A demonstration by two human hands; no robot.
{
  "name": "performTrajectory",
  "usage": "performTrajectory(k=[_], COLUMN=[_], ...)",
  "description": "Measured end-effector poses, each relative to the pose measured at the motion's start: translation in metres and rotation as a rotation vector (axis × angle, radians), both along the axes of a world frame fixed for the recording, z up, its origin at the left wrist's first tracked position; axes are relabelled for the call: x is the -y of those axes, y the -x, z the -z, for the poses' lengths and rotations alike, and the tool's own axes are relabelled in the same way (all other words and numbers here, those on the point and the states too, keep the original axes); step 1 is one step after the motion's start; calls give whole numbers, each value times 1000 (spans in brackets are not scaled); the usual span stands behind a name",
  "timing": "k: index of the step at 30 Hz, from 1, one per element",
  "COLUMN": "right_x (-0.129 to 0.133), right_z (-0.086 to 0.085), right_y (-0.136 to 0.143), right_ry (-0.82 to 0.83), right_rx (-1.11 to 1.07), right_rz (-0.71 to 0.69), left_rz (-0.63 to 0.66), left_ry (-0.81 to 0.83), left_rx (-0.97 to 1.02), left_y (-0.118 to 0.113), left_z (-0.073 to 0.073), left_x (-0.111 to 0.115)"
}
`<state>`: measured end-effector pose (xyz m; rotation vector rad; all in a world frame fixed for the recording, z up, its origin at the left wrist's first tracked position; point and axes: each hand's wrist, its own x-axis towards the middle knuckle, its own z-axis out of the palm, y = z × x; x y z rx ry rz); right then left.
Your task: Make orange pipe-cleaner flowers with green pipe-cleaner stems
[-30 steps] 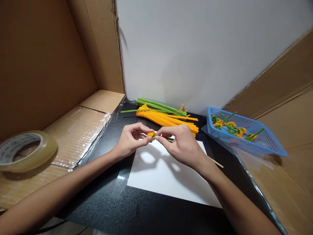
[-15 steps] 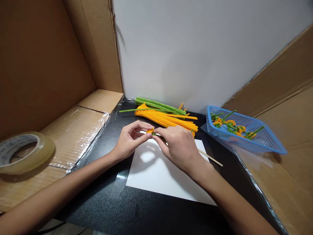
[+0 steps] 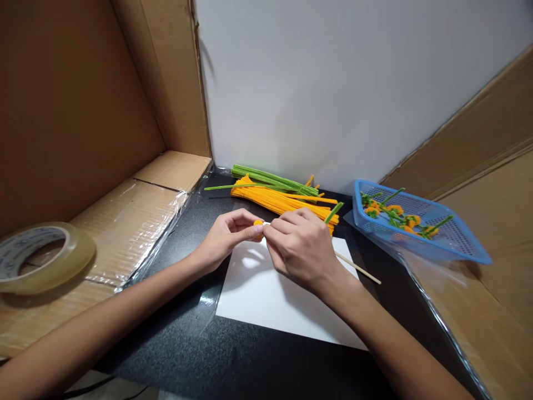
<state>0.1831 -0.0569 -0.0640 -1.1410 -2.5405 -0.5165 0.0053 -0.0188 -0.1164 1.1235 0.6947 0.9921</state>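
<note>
My left hand [image 3: 225,240] pinches a small orange pipe cleaner coil [image 3: 259,223] between thumb and fingers, above a white sheet of paper [image 3: 250,294]. Closed against the coil's right side is my right hand [image 3: 302,244], knuckles up. From behind it a green pipe cleaner [image 3: 334,212] sticks out to the upper right, apparently held in that hand; its middle is hidden by the fingers. Just beyond the hands lie a bundle of orange pipe cleaners [image 3: 275,201] and a bundle of green pipe cleaners [image 3: 270,177].
A blue basket [image 3: 462,244] at the right holds several orange and green pipe cleaner flowers [image 3: 395,210]. One thin wooden stick [image 3: 362,269] rests across the paper's right edge. A roll of clear tape [image 3: 79,253] lies on cardboard at the left. Cardboard walls stand on both sides.
My right hand has rolled over, and the green pipe cleaner's far end now rises higher behind it. The orange coil has turned slightly between my left fingers.
</note>
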Motion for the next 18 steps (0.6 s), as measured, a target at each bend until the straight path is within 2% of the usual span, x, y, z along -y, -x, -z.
performTrajectory(k=[8,12,18], right_x=[-7,-12,-16], right_z=[-6,-10,-13], right_y=[-9,-16,-23], right_ry=[39,125,282], right_rx=[51,40,-25], right_rz=[17,-4,8], left_rz=[12,52,46], left_ry=[-102,-171,-461], left_rx=[-113,-216,-551], left_y=[5,8,13], left_z=[-4,-6,-9], left_x=[-8,-11,-9])
